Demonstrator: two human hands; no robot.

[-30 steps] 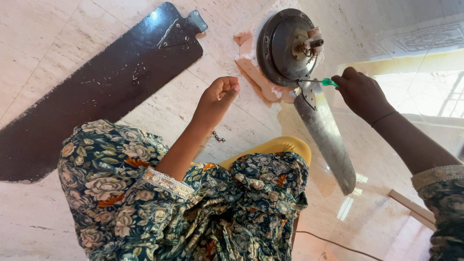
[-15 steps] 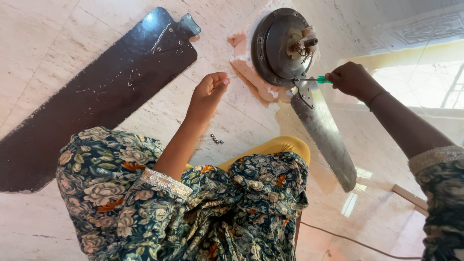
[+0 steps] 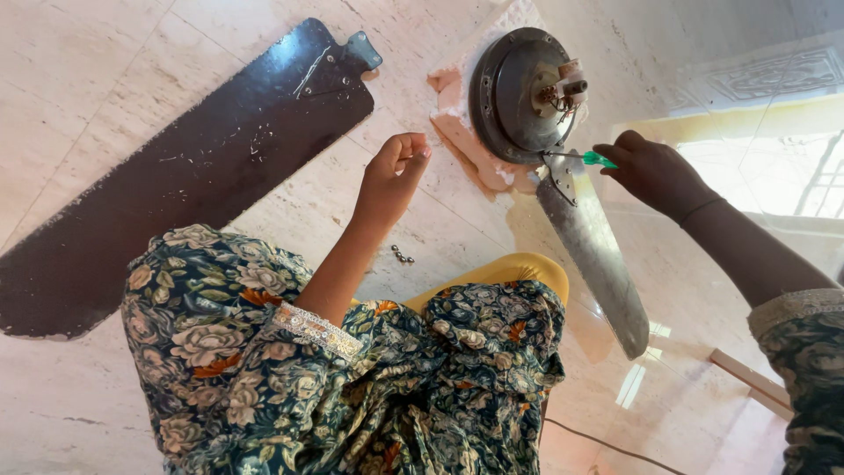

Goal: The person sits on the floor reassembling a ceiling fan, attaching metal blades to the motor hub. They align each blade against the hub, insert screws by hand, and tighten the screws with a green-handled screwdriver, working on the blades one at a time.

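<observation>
Lowered slightly since the earlier frame, my right hand (image 3: 655, 171) grips the green-handled screwdriver (image 3: 576, 157) at the round grey fan motor (image 3: 519, 92), where I judge the silver blade's (image 3: 593, 246) screw wants steady turning, my left hand's (image 3: 396, 176) fingers pinched shut, holding I cannot tell what.

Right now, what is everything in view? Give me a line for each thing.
detached fan blade: one, dark brown, flat on the floor, left
fan motor: one, grey, on the floor, top centre
attached fan blade: one, silvery, running from the motor toward lower right
screws: a few, metal, on the floor below the left hand
screwdriver: one, green handle, tip at the motor
floor: pale marble tiles
left hand: fingers curled, above the screws
right hand: holding the screwdriver
</observation>
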